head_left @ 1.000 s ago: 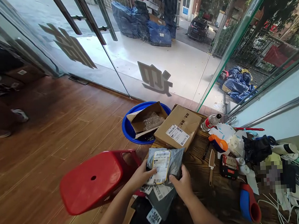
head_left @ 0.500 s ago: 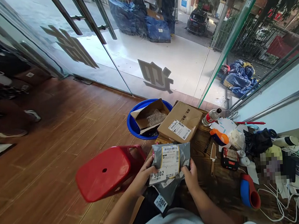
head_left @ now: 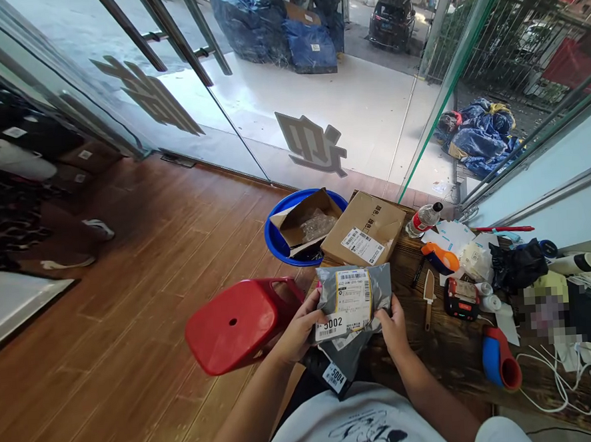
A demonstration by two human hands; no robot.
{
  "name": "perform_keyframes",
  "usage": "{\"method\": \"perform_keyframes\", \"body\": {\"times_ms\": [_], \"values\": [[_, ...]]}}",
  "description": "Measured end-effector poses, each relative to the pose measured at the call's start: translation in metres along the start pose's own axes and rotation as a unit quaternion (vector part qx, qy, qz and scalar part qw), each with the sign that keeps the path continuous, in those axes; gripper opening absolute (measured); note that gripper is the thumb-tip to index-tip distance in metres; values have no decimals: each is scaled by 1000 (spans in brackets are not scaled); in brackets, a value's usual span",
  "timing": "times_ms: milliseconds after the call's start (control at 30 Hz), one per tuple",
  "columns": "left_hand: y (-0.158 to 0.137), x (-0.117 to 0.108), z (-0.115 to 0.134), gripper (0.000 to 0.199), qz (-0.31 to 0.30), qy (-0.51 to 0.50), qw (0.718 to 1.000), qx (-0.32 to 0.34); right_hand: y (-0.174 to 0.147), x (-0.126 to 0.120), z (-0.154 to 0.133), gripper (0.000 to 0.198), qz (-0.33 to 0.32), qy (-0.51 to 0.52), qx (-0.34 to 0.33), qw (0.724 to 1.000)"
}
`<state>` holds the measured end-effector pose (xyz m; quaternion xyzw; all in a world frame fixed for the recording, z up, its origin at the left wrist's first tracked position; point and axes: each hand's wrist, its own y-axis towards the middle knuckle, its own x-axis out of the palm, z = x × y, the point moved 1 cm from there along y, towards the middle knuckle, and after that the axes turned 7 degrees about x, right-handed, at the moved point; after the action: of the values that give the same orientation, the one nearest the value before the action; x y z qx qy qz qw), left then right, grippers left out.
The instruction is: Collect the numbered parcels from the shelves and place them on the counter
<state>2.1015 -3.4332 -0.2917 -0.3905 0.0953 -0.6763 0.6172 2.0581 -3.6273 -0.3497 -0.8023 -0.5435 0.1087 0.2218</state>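
Head view: wooden table near glass doors; my left hand and right hand grip a grey parcel; blue tub holds an open carton containing clear plastic.

We see a creased grey plastic pouch, a smooth, glossy red plastic stool, a matt brown cardboard box and a dark, grained wooden table.
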Motion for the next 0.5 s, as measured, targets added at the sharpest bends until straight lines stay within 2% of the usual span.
{"method": "perform_keyframes", "body": {"times_ms": [333, 500], "values": [[14, 0, 0, 110, -12, 7, 1000, 22, 8, 3, -8, 33, 5, -17, -48, 999], [22, 2, 2, 105, -18, 16, 999, 21, 15, 1, -8, 34, 9, -1, -44, 999]]}}
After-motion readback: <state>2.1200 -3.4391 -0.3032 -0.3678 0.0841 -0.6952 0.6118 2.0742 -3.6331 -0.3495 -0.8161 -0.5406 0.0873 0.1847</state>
